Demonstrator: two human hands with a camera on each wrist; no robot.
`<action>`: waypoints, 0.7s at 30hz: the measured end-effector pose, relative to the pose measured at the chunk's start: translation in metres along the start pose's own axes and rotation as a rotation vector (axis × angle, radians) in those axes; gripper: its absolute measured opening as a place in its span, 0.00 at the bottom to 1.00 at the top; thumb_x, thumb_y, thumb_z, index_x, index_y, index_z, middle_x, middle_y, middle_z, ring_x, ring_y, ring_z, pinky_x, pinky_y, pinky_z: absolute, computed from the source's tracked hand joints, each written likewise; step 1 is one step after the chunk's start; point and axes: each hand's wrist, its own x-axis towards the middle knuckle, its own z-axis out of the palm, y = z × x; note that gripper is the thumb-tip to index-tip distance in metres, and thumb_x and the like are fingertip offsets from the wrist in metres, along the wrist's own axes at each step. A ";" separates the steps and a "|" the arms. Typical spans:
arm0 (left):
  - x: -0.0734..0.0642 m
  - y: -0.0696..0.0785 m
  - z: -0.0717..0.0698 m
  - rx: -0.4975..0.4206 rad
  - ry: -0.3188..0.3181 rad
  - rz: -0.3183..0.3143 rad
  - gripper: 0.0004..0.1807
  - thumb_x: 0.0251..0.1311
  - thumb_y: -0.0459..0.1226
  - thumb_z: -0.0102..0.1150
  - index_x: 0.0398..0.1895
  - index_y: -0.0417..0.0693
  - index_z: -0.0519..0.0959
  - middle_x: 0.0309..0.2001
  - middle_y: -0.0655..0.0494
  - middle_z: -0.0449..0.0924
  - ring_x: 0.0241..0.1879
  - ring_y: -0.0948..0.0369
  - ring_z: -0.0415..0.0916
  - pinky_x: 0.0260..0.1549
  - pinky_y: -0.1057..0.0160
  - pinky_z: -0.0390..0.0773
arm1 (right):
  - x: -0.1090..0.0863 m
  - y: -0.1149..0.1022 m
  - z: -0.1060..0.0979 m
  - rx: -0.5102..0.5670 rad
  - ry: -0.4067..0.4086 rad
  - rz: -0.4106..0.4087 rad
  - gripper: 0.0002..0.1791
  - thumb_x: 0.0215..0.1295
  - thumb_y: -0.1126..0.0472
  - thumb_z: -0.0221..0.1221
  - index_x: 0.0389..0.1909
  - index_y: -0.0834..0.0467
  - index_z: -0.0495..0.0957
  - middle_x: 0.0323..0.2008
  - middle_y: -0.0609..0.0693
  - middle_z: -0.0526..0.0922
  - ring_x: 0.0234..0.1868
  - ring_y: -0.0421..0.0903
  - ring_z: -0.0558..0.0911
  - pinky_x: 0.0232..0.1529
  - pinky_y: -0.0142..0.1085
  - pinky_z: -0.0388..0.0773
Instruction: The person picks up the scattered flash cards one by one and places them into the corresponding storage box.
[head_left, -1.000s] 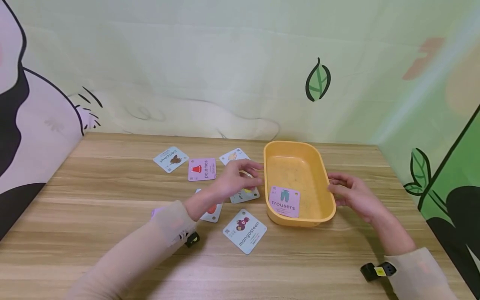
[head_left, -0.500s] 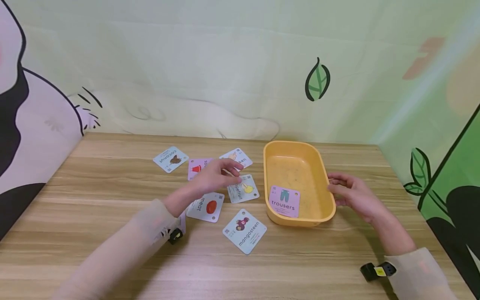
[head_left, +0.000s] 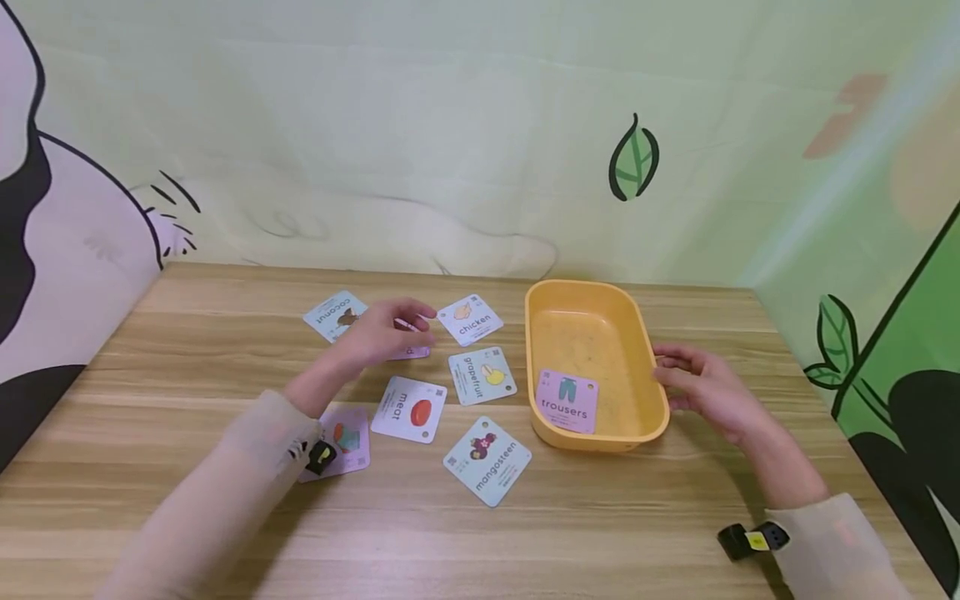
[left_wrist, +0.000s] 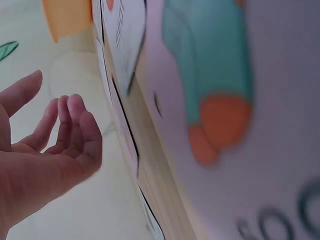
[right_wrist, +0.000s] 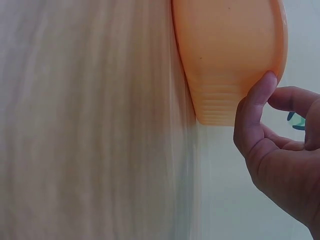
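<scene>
Over the purple pajamas card (head_left: 411, 353), which it mostly covers, hovers my left hand (head_left: 375, 335). Its fingers are loosely bent with nothing between them, as the left wrist view also shows. A purple card with a teal and orange picture (head_left: 348, 440) lies beneath the left wrist. My right hand (head_left: 701, 383) touches the outer right side of a yellow plastic tub (head_left: 622, 358), thumb at the rim (right_wrist: 280, 55) and fingers relaxed. Inside the tub, a purple trousers card (head_left: 567, 402) leans at the near left corner.
Left of the tub lie cards for chicken (head_left: 469, 320), grapefruit (head_left: 482, 377), meat (head_left: 408, 408) and mangosteen (head_left: 487, 462). A coconut card (head_left: 335, 315) is at the far left, partly behind the left hand. A printed cloth wall (head_left: 450, 150) rises behind the wooden table (head_left: 600, 525).
My left hand has moved left, from beside the tub to over the pajamas card. The grapefruit, chicken and meat cards are now uncovered. My right hand and the tub have stayed put.
</scene>
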 end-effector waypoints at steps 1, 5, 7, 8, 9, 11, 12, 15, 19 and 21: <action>0.000 -0.002 -0.003 0.029 0.012 -0.008 0.24 0.65 0.35 0.66 0.63 0.37 0.76 0.51 0.44 0.78 0.50 0.50 0.75 0.47 0.59 0.78 | 0.000 0.000 0.000 0.001 -0.001 0.000 0.31 0.78 0.64 0.54 0.73 0.76 0.56 0.56 0.65 0.72 0.43 0.41 0.82 0.40 0.38 0.86; -0.001 -0.008 -0.016 0.089 0.042 -0.045 0.24 0.66 0.35 0.65 0.63 0.37 0.76 0.51 0.43 0.79 0.52 0.49 0.73 0.45 0.60 0.75 | 0.000 0.001 0.000 -0.003 -0.002 0.004 0.31 0.77 0.63 0.54 0.72 0.76 0.57 0.56 0.65 0.72 0.43 0.41 0.82 0.40 0.38 0.86; -0.002 -0.011 -0.023 0.101 0.046 -0.061 0.24 0.67 0.36 0.64 0.64 0.36 0.75 0.53 0.42 0.78 0.53 0.48 0.73 0.46 0.59 0.74 | 0.000 0.001 -0.001 -0.006 0.002 0.007 0.31 0.77 0.63 0.54 0.72 0.76 0.57 0.55 0.65 0.72 0.43 0.41 0.82 0.40 0.38 0.86; -0.002 -0.013 -0.026 0.102 0.046 -0.069 0.25 0.67 0.36 0.64 0.65 0.35 0.75 0.54 0.41 0.77 0.54 0.48 0.72 0.47 0.58 0.75 | 0.000 0.001 -0.001 -0.007 0.004 0.008 0.31 0.77 0.63 0.54 0.72 0.76 0.57 0.55 0.65 0.72 0.43 0.41 0.82 0.40 0.38 0.86; -0.003 -0.014 -0.028 0.103 0.046 -0.077 0.25 0.67 0.35 0.64 0.65 0.35 0.74 0.55 0.39 0.76 0.56 0.47 0.72 0.49 0.57 0.75 | 0.000 0.001 -0.001 -0.005 0.005 0.010 0.31 0.77 0.63 0.55 0.72 0.76 0.58 0.55 0.65 0.72 0.43 0.41 0.82 0.40 0.38 0.86; -0.004 -0.016 -0.034 0.111 0.051 -0.084 0.26 0.67 0.36 0.64 0.66 0.34 0.73 0.58 0.37 0.75 0.58 0.45 0.71 0.52 0.55 0.74 | 0.000 0.001 -0.001 -0.003 0.006 0.010 0.31 0.77 0.63 0.55 0.72 0.76 0.58 0.54 0.64 0.72 0.43 0.41 0.82 0.40 0.38 0.86; -0.004 -0.017 -0.036 0.113 0.055 -0.085 0.27 0.67 0.35 0.64 0.66 0.34 0.73 0.59 0.36 0.74 0.59 0.45 0.70 0.54 0.54 0.74 | 0.000 0.001 -0.001 -0.001 0.005 0.009 0.31 0.77 0.63 0.55 0.72 0.76 0.58 0.54 0.64 0.72 0.43 0.41 0.82 0.40 0.38 0.86; -0.006 -0.020 -0.043 0.099 0.075 -0.085 0.28 0.67 0.33 0.64 0.67 0.32 0.72 0.63 0.32 0.71 0.62 0.42 0.69 0.59 0.49 0.72 | 0.001 0.001 -0.001 0.001 0.004 0.007 0.31 0.77 0.63 0.55 0.72 0.76 0.58 0.54 0.63 0.72 0.42 0.41 0.82 0.40 0.38 0.86; -0.008 -0.024 -0.052 0.101 0.097 -0.091 0.27 0.67 0.32 0.63 0.67 0.31 0.70 0.64 0.31 0.69 0.63 0.40 0.67 0.62 0.45 0.70 | 0.001 0.002 -0.002 0.000 0.007 0.007 0.31 0.77 0.63 0.55 0.71 0.76 0.58 0.53 0.63 0.72 0.42 0.41 0.82 0.40 0.38 0.86; -0.008 -0.026 -0.056 0.116 0.101 -0.100 0.28 0.67 0.32 0.63 0.68 0.31 0.69 0.64 0.30 0.68 0.63 0.40 0.67 0.62 0.45 0.70 | 0.000 0.002 -0.002 -0.001 0.008 0.006 0.31 0.77 0.63 0.55 0.71 0.76 0.58 0.53 0.63 0.72 0.42 0.41 0.82 0.40 0.38 0.86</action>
